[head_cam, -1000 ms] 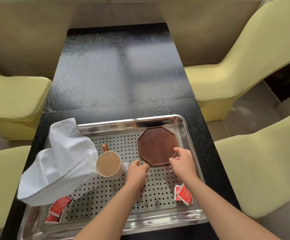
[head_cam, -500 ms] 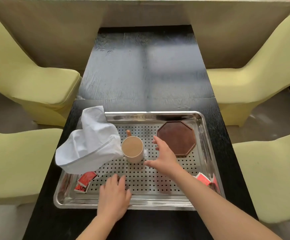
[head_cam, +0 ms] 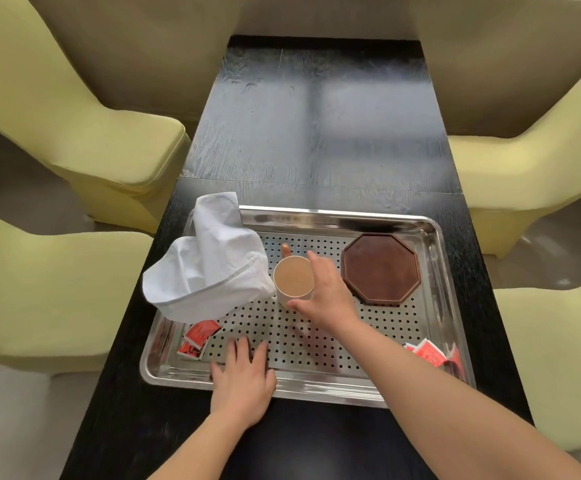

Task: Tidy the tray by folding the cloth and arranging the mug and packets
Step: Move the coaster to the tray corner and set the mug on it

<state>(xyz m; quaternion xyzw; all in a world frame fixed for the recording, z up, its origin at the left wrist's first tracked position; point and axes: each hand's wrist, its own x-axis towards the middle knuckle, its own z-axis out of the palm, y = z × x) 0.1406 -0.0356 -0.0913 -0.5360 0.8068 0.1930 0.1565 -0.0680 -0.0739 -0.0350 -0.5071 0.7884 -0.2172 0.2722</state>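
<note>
A steel perforated tray [head_cam: 316,216] lies on the black table [head_cam: 316,133]. A crumpled white cloth [head_cam: 209,268] spills over its far left corner. Right of the cloth stands a tan mug [head_cam: 292,277], handle pointing away from me. My right hand [head_cam: 330,296] wraps around the mug's right side, thumb near its base and fingers past the rim. My left hand [head_cam: 244,372] lies flat, palm down, on the tray's near rim. Red packets [head_cam: 199,336] sit at the near left below the cloth. More red packets [head_cam: 429,353] sit in the near right corner.
A brown octagonal coaster [head_cam: 380,268] lies in the tray's far right part. Yellow-green chairs flank the table: two on the left [head_cam: 74,133] and two on the right [head_cam: 541,168]. The far half of the table shows bare wood.
My right hand left the coaster, moved left and closed around the mug. My left hand drew back to the tray's near rim. The camera view shifted left.
</note>
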